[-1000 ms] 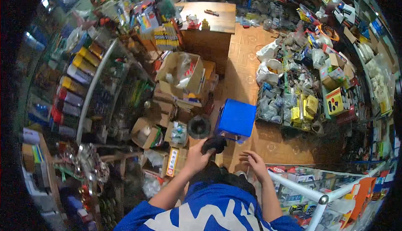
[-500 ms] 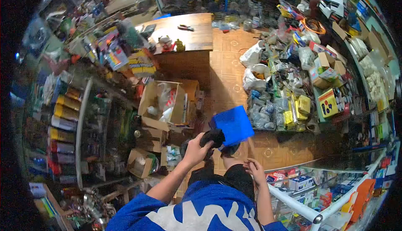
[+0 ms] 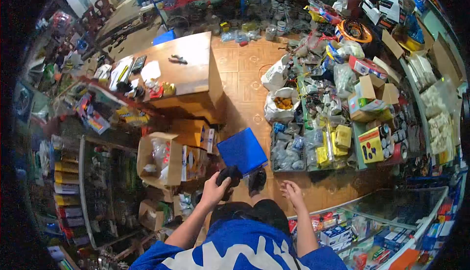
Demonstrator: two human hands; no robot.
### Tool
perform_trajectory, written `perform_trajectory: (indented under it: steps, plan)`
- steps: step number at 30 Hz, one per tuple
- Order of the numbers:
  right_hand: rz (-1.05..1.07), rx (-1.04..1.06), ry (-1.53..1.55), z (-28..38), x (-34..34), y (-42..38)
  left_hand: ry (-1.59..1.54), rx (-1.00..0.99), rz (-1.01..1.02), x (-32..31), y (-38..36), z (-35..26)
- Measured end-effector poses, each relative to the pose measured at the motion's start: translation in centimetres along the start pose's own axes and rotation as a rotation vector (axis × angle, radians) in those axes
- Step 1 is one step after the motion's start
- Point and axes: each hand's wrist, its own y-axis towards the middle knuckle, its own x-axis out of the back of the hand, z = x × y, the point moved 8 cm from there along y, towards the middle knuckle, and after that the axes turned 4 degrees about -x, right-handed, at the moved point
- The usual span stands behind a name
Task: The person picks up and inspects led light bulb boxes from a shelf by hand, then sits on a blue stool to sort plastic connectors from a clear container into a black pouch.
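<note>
My left hand (image 3: 214,190) is closed around a dark, rounded black object (image 3: 228,175), whose kind I cannot tell. Just beyond it stands a blue plastic stool (image 3: 242,148) with a flat square top, on the tiled floor, its near edge overlapped by the black object. A dark shoe (image 3: 257,181) on my foot shows beside the stool's near corner. To the right, my right hand (image 3: 293,193) hangs over the floor with nothing in it, fingers loosely curled and apart.
A wooden desk (image 3: 183,81) with pliers (image 3: 177,59) on top stands ahead to the left, an open cardboard box (image 3: 169,159) in front of it. On the right, a low stand carries bagged parts (image 3: 289,155). A glass display case (image 3: 387,216) borders the near right.
My view has swung to the right and moved forward, so the desk and stool sit farther left. The black object stays in my left hand; my right hand stays free.
</note>
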Motion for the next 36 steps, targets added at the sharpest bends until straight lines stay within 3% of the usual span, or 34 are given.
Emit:
perform_trajectory:
  steps: [4,5,6,7,8,9,11,13,15,21,22,24,33,36]
  plan:
    - [0.327,0.222,-0.232,3.3,-1.8,2.1,0.018,-0.113,0.118,-6.2,3.8,-1.3]
    - [0.43,0.174,-0.082,4.4,-3.9,1.1,-0.052,0.019,0.294,-9.1,3.8,-0.9]
    - [0.532,0.128,0.07,5.5,-5.9,0.4,-0.079,-0.107,0.354,-12.1,4.1,-1.3]
    - [0.44,0.094,0.028,3.3,-5.2,1.5,-0.085,-0.227,0.402,-14.6,3.7,-1.7]
    - [0.347,0.063,-0.014,1.2,-4.6,2.4,0.003,-0.465,0.313,-16.3,3.4,-3.4]
    - [0.255,0.018,0.189,1.5,-4.6,2.2,0.062,-0.48,0.343,-18.1,3.9,-3.4]
    - [0.207,-0.252,0.145,1.1,-2.6,1.8,0.119,-0.455,0.503,-20.7,5.0,-3.4]
    - [0.184,-0.324,0.123,0.6,-0.7,2.0,0.122,-0.376,0.755,-22.3,5.7,-3.2]
    - [0.19,-0.201,0.111,1.4,0.2,1.6,0.086,-0.409,0.83,-23.4,5.6,-2.5]
    - [0.096,-0.306,0.335,2.3,2.1,1.0,0.222,-0.448,0.965,-26.0,7.0,-3.8]
    - [0.089,-0.245,0.343,2.3,2.4,1.8,0.228,-0.46,0.976,-26.3,7.7,-4.2]
    - [0.077,-0.124,0.355,3.6,2.4,3.1,0.213,-0.479,0.968,-26.5,9.0,-5.2]
    - [0.074,-0.033,0.304,10.1,1.5,8.7,0.139,-0.564,0.99,-25.5,17.1,-9.7]
    - [-0.008,-0.006,0.438,13.0,0.7,10.3,0.115,-0.557,0.999,-24.3,21.1,-10.3]
